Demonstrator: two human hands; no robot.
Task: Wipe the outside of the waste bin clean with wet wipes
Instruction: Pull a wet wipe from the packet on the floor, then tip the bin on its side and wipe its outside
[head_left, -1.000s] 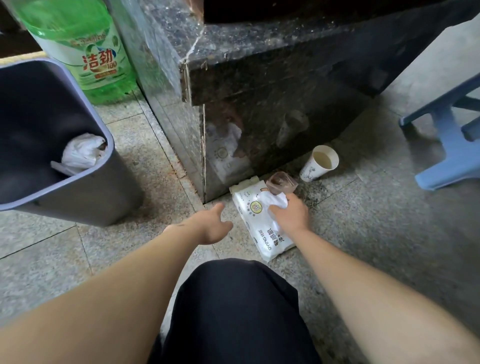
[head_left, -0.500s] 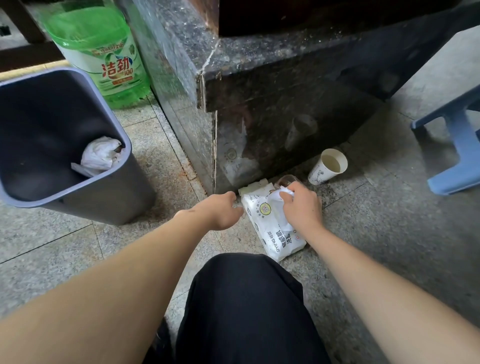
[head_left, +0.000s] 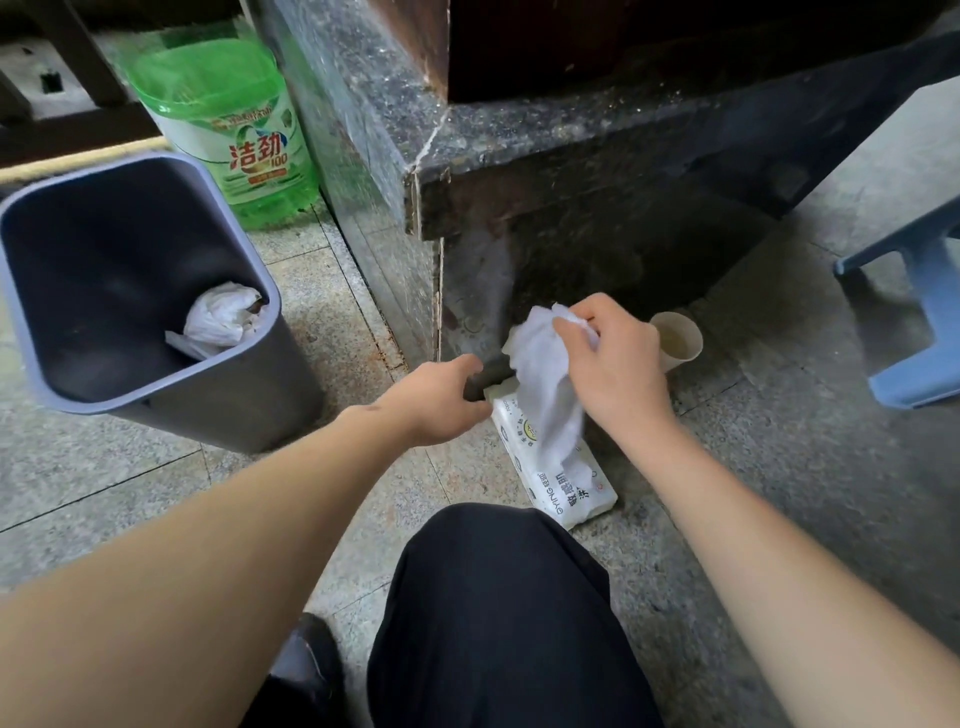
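Note:
A dark grey waste bin (head_left: 244, 400) stands on the floor at the left, with crumpled white trash inside. A white wet-wipe pack (head_left: 566, 493) lies on the floor below the stone ledge. My right hand (head_left: 613, 369) pinches a white wet wipe (head_left: 545, 395) and holds it lifted above the pack, its lower end still at the pack's opening. My left hand (head_left: 441, 400) rests on the pack's far end, fingers curled over its edge.
A dark granite ledge (head_left: 545, 156) rises just behind the pack. A green detergent bottle (head_left: 228, 130) stands behind the bin. A paper cup (head_left: 678, 340) with liquid sits right of my right hand. A blue plastic stool (head_left: 914, 312) is at the far right. My dark-trousered knee (head_left: 493, 597) is below.
My right hand has pulled a wipe up out of the pack. My left hand moved right onto the pack's end. The view shifted, so the bin sits further into the frame.

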